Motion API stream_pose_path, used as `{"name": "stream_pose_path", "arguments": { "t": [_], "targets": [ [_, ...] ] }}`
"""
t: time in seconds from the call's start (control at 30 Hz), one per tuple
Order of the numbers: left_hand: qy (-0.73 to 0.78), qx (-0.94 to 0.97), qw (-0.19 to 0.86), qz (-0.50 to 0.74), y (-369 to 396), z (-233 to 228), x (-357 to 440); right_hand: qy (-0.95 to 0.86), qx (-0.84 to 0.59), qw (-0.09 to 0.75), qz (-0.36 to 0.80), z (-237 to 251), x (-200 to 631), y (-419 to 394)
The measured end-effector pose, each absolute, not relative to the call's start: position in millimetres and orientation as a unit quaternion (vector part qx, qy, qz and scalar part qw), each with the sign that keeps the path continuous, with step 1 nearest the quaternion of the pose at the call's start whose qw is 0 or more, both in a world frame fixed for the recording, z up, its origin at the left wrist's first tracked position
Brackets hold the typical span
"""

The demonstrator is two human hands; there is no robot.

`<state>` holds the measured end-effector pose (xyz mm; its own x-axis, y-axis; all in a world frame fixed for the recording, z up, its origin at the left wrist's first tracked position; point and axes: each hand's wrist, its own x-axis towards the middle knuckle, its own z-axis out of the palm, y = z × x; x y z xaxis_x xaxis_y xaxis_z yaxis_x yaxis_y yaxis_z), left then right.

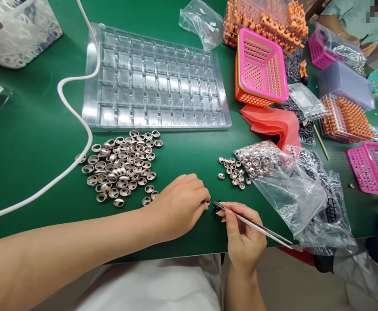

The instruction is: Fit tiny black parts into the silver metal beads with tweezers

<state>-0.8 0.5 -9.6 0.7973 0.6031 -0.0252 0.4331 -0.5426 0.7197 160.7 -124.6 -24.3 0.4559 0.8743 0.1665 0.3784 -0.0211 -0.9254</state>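
My left hand (184, 205) is closed near the front of the green table, its fingertips pinching a small silver metal ring-like cup (207, 202). Just to its right, my right hand (245, 235) grips a pair of metal tweezers (256, 225), tips pointing left. Those tips touch or overlap a few tiny black parts (215, 209) beside the fingers; whether they hold one I cannot tell. A large heap of similar silver cups (121, 166) lies left of my left hand. A smaller group of silver pieces (234, 172) lies beyond my right hand.
A clear compartment tray (156, 82) lies behind the heap, with a white cable (67, 101) to its left. On the right are plastic bags (282, 190), a pink basket (263, 67), red cloth (275, 125) and racks of orange parts (266, 21). Another person's arm (331, 28) shows at upper right.
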Motion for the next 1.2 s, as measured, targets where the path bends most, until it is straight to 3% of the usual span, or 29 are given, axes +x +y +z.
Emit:
{"name": "stream_pose_path", "arguments": {
  "t": [0.43,0.63,1.2],
  "targets": [
    [0.297,0.872,0.366,0.131,-0.3,-10.7,0.5,-0.564,-0.673,0.436,0.199,-26.6,162.8,-119.4],
    [0.295,0.872,0.365,0.138,-1.0,-11.7,-0.8,-0.569,-0.684,0.429,0.156,-27.1,162.2,-119.6],
    [0.288,0.877,0.354,0.149,-0.6,-11.8,-0.1,-0.584,-0.672,0.421,0.175,-26.6,161.4,-118.4]
  ]
}}
